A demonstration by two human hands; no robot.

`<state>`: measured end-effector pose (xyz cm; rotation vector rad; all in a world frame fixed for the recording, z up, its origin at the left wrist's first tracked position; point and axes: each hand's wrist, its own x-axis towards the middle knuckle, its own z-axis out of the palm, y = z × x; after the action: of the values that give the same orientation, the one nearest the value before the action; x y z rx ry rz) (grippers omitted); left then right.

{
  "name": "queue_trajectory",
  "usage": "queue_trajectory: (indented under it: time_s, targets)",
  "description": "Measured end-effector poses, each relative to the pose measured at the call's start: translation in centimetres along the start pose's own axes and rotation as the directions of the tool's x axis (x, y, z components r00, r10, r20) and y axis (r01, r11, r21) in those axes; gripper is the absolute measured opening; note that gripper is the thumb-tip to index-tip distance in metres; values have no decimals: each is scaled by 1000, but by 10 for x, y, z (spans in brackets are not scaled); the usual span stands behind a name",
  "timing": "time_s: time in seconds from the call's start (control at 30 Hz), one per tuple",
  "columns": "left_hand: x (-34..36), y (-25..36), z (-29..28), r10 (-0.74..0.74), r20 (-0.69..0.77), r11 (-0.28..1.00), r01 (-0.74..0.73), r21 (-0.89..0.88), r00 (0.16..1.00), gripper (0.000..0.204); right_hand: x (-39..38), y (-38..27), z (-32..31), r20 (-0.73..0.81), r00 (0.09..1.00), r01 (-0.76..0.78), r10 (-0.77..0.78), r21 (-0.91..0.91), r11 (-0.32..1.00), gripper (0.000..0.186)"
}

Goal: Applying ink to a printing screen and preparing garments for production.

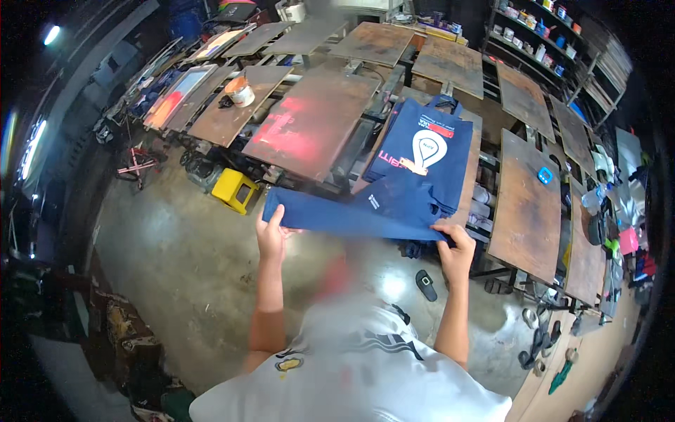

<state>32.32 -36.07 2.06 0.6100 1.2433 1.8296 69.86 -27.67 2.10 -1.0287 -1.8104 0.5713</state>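
Brown printing boards ring the workshop. I see my left hand and right hand each pinching an end of the blue cloth bag, stretched between their fingers above the floor.

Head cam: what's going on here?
A person stands at a ring of brown printing boards and holds a flat navy cloth bag stretched between both hands: left hand on its left end, right hand on its right. A printed navy bag lies on the board just ahead. A yellow stool sits on the floor.
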Motion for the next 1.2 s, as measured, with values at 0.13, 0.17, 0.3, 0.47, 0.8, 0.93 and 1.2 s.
queue_trajectory:
  time_s: [0.13,0.17,0.3,0.47,0.8,0.93,1.2]
  targets:
    - [-1,10,15,324,-29,942,-320,102,945,62,-21,16,8,14,955,-287,297,309,907,24]
    - [-4,11,12,288,13,952,-288,104,958,58,-24,19,6,19,939,-328,343,344,880,21]
    - [0,18,7,475,112,799,-481,361,873,48,-16,3,1,-39,886,-386,462,490,782,14]
    - [-14,17,-16,380,135,808,-399,433,915,35,-6,-42,-18,-31,881,-325,471,686,651,16]
    - [-30,20,-55,336,101,928,-348,134,936,52,9,-82,-23,-108,943,-184,315,619,763,11]
    - [-36,28,-64,249,330,873,-359,331,910,60,21,-86,-23,-50,915,-324,400,499,804,11]
    - [-56,29,-62,45,128,761,-117,639,991,15,20,-57,-41,82,900,-426,428,369,826,22]
